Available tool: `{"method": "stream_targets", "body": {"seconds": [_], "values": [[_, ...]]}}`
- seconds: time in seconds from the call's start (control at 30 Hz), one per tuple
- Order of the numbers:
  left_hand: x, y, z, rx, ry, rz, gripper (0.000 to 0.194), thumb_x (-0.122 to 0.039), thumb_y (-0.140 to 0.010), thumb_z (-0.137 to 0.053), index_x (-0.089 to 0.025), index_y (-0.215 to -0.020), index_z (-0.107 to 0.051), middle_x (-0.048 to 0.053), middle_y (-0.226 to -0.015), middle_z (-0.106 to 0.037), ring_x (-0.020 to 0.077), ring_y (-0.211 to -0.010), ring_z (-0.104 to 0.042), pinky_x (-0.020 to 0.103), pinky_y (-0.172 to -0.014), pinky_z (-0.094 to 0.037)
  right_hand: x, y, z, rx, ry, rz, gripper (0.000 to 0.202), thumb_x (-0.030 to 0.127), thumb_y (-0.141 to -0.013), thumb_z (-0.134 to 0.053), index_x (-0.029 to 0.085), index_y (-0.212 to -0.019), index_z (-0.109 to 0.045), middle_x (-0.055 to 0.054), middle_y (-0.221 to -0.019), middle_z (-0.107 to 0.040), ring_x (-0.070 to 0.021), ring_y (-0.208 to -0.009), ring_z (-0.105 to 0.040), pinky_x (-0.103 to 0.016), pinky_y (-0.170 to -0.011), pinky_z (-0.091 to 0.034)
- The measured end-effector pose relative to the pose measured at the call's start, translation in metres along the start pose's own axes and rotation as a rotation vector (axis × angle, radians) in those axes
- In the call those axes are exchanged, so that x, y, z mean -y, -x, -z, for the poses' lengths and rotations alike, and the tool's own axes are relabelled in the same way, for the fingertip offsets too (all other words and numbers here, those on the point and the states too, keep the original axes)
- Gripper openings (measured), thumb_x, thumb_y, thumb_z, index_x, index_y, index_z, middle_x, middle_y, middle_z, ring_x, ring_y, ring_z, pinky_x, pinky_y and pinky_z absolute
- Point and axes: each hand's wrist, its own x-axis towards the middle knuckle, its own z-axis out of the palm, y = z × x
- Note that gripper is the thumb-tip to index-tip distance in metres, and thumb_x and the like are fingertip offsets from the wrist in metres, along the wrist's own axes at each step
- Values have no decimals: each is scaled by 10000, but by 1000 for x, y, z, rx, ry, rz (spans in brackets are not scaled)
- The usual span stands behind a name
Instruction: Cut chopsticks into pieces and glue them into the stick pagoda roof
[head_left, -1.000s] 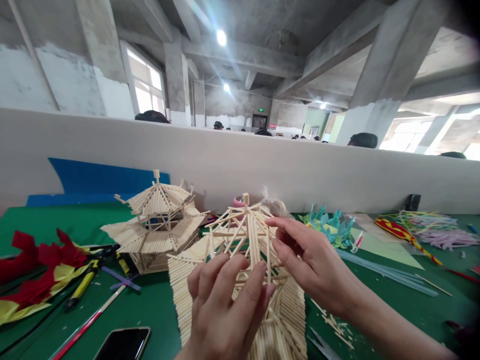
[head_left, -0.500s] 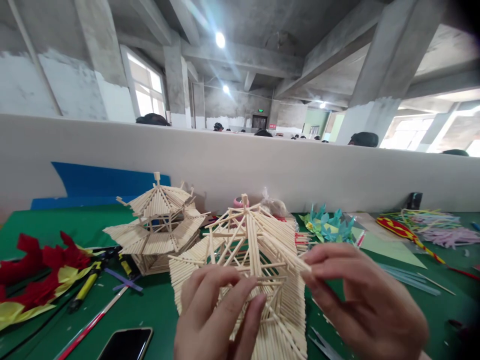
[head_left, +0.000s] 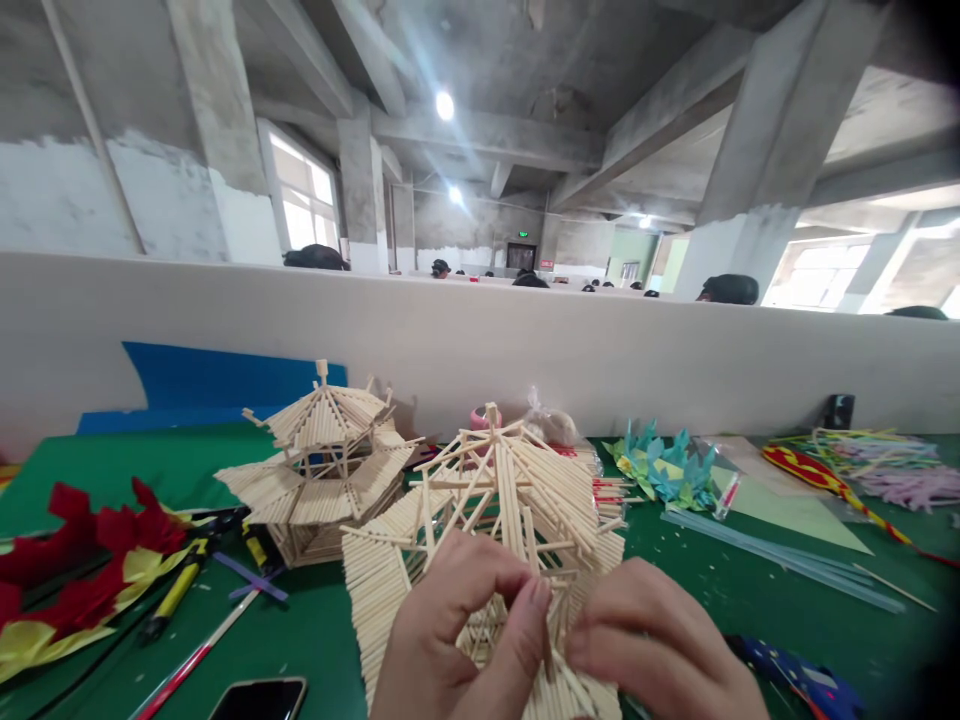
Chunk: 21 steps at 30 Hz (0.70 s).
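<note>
A pavilion model made of thin wooden sticks [head_left: 517, 490] stands right in front of me, its slatted roof partly open to the frame inside. My left hand [head_left: 480, 625] is over its near side, thumb and forefinger pinched on what looks like a short wooden stick [head_left: 548, 650]. Close by on the right, my right hand [head_left: 660, 640] has its fingers curled toward that stick. Whatever its fingertips hold is hidden. Both hands cover the model's lower front.
A second stick pavilion [head_left: 322, 470] stands behind on the left. Red and yellow crepe paper [head_left: 82, 570], a yellow-and-black tool [head_left: 176, 595] and a phone [head_left: 259, 698] lie left. On the right are teal paper flowers [head_left: 664, 465], clear blue sticks [head_left: 780, 560] and a dark-blue patterned object [head_left: 802, 675].
My right hand has left the right roof edge and come down and left beside my left hand. My left hand has moved slightly right. The dark-blue patterned object now shows at lower right.
</note>
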Motion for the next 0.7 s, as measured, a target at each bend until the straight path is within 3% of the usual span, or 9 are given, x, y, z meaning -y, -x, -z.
{"method": "stream_targets", "body": {"seconds": [0.13,0.23,0.37,0.53,0.7], "values": [[-1,1,-6,-34,-77,-58,109,-107,-756,-539,-200,-699,-539,-28,-644,-564,107,-634,-534,246,-574,-469,1,-20,6,59,-58,-393,41,190,-736,-545,218,-758,-565,9,-622,-575,-112,-535,-505,-231,-476,-425],[-1,1,-10,-56,-134,-86,104,-103,-737,-559,-191,-691,-531,-27,-645,-557,112,-630,-523,274,-599,-456,4,-36,6,222,-128,-530,97,215,-752,-518,187,-674,-568,19,-579,-546,-88,-509,-470,-203,-459,-399],[0,2,-7,-72,-177,-118,83,-95,-735,-564,-177,-740,-554,-17,-671,-549,112,-654,-517,279,-647,-450,-1,-50,9,343,-147,-612,156,227,-769,-488,179,-633,-548,29,-553,-515,-83,-504,-431,-203,-443,-353],[8,10,4,-204,-373,-250,210,-95,-693,-615,-117,-900,-591,53,-818,-558,162,-798,-483,283,-662,-449,-22,-64,15,399,-113,-633,213,293,-798,-465,178,-622,-501,43,-544,-442,-77,-497,-369,-214,-435,-302],[26,13,-3,-268,-583,-393,273,-140,-619,-697,-103,-880,-624,89,-856,-584,230,-848,-489,380,-736,-410,-34,-68,8,466,23,-593,227,296,-806,-438,184,-614,-486,55,-511,-403,-73,-474,-338,-220,-428,-268]]}}
